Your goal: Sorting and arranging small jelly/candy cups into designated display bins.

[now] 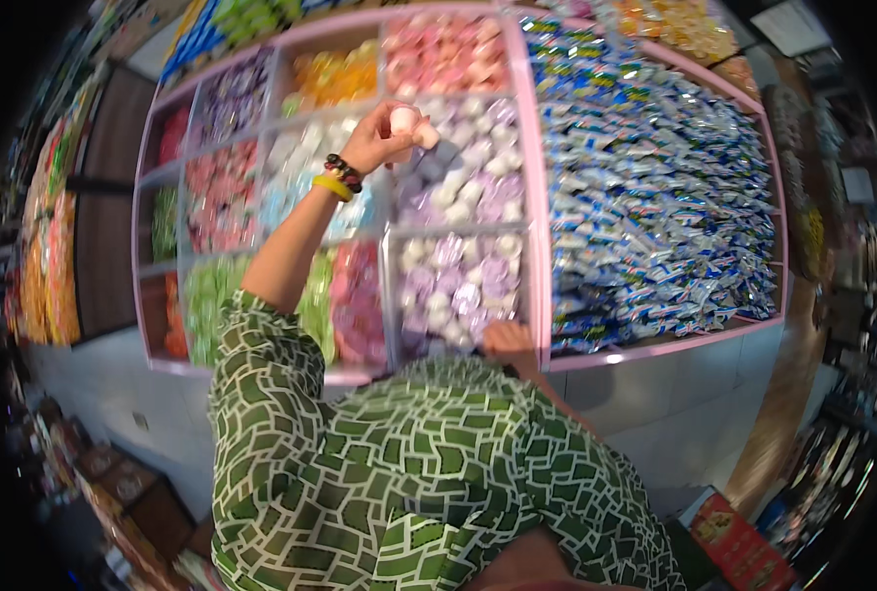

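My left hand (373, 142), with a dark beaded bracelet and a yellow band at its wrist, grips pale pink wrapped sweets (404, 120) between thumb and fingers. It hovers over a compartment of purple and white wrapped sweets (475, 166). Just beyond lies a compartment of pink sweets (446, 55). At the near edge of the display, my right hand (509, 340) rests by the front compartment of lilac and white sweets (453, 288). The right fingers are blurred and partly hidden, and nothing shows in them.
A pink-framed bin (546, 295) with clear dividers (388, 295) spreads before me. Blue and white packets (660, 199) fill its right side. Green packets (213, 295) and orange sweets (339, 74) occupy other compartments. Cardboard boxes (139, 495) stand behind me on the left, above a tiled floor (98, 391).
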Demonstrator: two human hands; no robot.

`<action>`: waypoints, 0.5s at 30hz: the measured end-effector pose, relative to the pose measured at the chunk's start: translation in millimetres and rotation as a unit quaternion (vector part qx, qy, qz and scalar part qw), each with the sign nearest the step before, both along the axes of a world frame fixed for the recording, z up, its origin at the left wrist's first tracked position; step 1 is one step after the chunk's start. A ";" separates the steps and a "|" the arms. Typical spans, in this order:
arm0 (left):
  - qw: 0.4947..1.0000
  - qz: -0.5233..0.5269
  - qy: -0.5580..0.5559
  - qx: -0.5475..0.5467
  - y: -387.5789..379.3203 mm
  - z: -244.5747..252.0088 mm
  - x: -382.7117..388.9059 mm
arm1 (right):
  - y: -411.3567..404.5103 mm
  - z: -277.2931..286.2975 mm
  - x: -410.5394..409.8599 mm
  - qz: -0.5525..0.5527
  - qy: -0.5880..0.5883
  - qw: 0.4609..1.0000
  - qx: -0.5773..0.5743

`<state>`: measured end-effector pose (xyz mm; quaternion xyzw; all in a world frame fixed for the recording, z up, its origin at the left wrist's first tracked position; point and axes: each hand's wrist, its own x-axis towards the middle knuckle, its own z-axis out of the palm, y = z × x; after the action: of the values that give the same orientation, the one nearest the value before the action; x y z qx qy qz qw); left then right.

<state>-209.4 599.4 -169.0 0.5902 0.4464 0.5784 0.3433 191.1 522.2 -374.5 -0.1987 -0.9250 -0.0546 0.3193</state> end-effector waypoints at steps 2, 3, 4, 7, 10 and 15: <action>0.997 0.011 0.042 -0.071 -80.3 -19.4 6.4 | -3.9 -17.9 5.8 -0.012 -0.070 0.997 0.024; 0.994 0.044 0.070 -0.064 -125.2 -40.2 -1.0 | -10.1 8.6 -3.9 -0.035 -0.085 0.993 0.076; 0.991 0.088 0.093 -0.034 -172.3 -73.8 -9.5 | -8.3 -7.9 -8.4 0.058 0.032 0.997 0.044; 0.972 0.192 0.044 -0.130 -277.9 -128.9 -6.6 | -20.6 -9.0 1.9 0.024 -0.005 0.997 -0.080; 0.955 0.270 0.055 -0.108 -365.3 -181.3 34.0 | -64.1 -15.1 15.5 0.009 -0.079 0.987 -0.139; 0.919 0.327 0.190 -0.111 -369.7 -168.1 88.1 | -74.0 -9.6 16.0 0.031 -0.038 0.993 -0.112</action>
<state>-121.3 229.7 -337.0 0.4686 0.7323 0.4824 0.1071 207.1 448.2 -384.1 -0.2022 -0.9426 0.0512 0.2609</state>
